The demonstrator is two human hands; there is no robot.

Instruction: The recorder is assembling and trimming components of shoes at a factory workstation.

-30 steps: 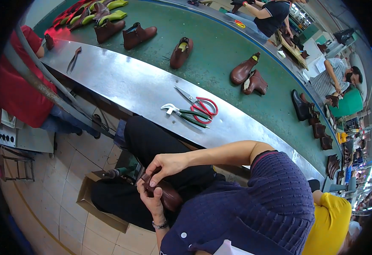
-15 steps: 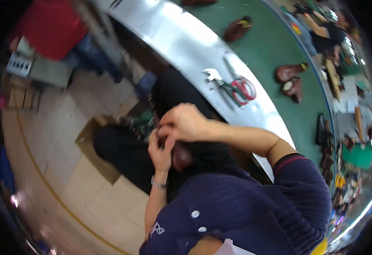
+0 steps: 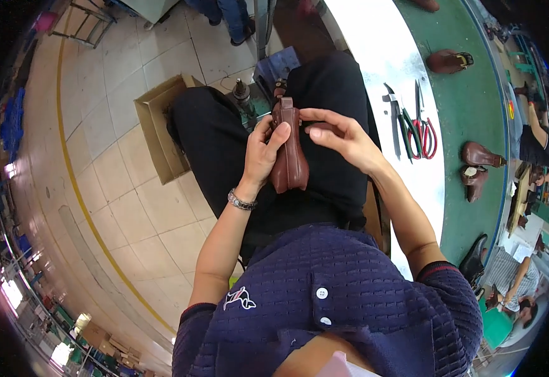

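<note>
A brown leather shoe (image 3: 291, 164) stands over my lap, its seamed narrow end pointing away from me. My left hand (image 3: 263, 149) is closed round its left side, the thumb lying across the leather. On the other side my right hand (image 3: 349, 138) has its thumb and forefinger apart, the forefinger tip close to the shoe's upper end. Whether that fingertip touches the leather I cannot tell. A small brown patch shows between the right fingers; what it belongs to is unclear.
On the metal bench edge (image 3: 406, 207) lie pincers (image 3: 406, 129) and red-handled scissors (image 3: 426, 139). Brown shoes (image 3: 479, 154) stand on the green belt (image 3: 456, 100) beyond. A cardboard box (image 3: 161, 141) and a metal post-like tool (image 3: 242, 94) are by my knees. Other people work at right.
My view has swung and steadied. My hands, close together over the shoe before, are now apart; the right has opened and moved to its right side. The shoe shows more fully.
</note>
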